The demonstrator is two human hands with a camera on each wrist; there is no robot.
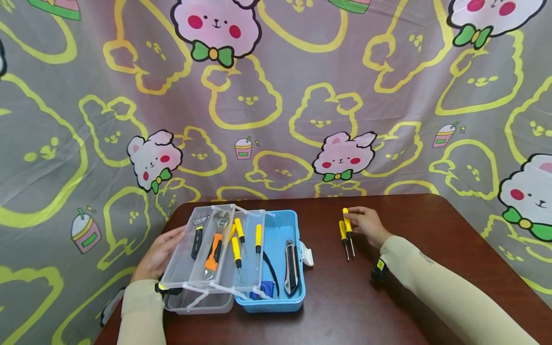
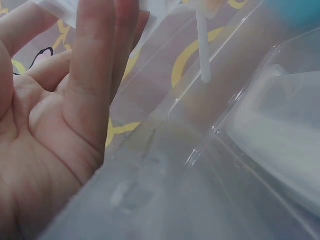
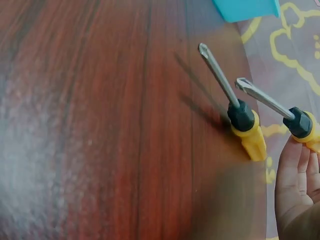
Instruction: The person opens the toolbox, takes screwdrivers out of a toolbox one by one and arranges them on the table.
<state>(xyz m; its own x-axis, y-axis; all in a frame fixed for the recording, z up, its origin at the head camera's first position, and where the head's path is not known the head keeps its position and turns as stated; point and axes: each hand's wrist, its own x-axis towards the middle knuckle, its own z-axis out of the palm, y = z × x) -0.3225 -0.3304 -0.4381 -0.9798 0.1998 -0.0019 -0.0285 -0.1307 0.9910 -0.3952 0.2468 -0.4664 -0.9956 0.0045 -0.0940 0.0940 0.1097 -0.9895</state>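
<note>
My right hand (image 1: 366,224) pinches a yellow-handled screwdriver (image 3: 299,122) by its handle, shaft pointing toward me. A second yellow screwdriver (image 1: 343,232) lies on the table beside it, and a gap separates the two in the right wrist view. At the left, my left hand (image 1: 158,253) touches the side of a clear plastic tray (image 1: 183,263) with its fingers nearly straight. This tray is the raised part of a blue toolbox (image 1: 296,299). In it lie a black-handled adjustable wrench (image 1: 197,242), an orange-handled wrench (image 1: 214,251) and several yellow screwdrivers (image 1: 236,251).
The toolbox's blue base holds a utility knife (image 1: 291,268), a black strip (image 1: 271,273) and a blue object (image 1: 263,290). A white latch (image 1: 306,255) sticks out on its right. Beneath is a brown table (image 1: 345,306); a patterned curtain (image 1: 276,96) hangs behind.
</note>
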